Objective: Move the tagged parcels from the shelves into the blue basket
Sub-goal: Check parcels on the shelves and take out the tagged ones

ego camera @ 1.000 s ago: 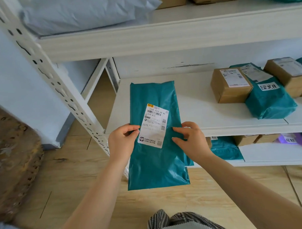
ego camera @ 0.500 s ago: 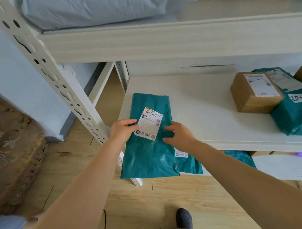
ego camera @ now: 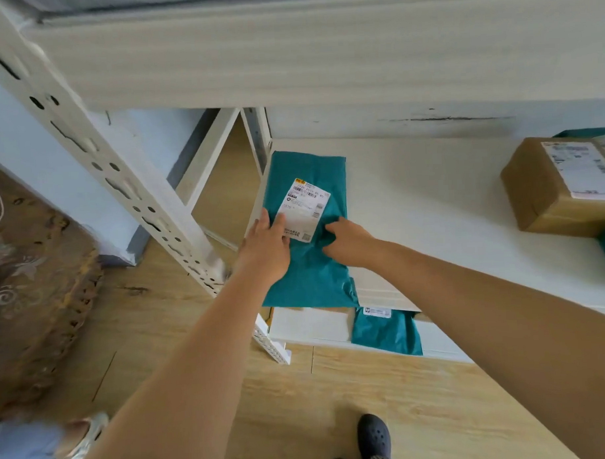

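On the white middle shelf (ego camera: 430, 197), 2 hands, left hand (ego camera: 265, 246) flat-fingered and right hand (ego camera: 346, 243) pinching, touch 1 teal plastic mailer parcel (ego camera: 309, 273) overhanging the edge, near 1 brown cardboard box (ego camera: 550, 193).

A flat teal plastic mailer bag (ego camera: 310, 236) lies on the white middle shelf board (ego camera: 430, 204), at its left end, its near edge overhanging the shelf front. The left hand (ego camera: 265, 246) rests on the bag at 9 o'clock of its white shipping label (ego camera: 302, 210); the right hand (ego camera: 346, 241) touches it at 4 o'clock of the label. At 3 o'clock, well apart, a brown cardboard box (ego camera: 560, 186) sits on the same shelf. At 6 o'clock, on the lower shelf, lies a second teal bag (ego camera: 387, 331). A perforated white upright post (ego camera: 96, 150) stands at 9 o'clock.
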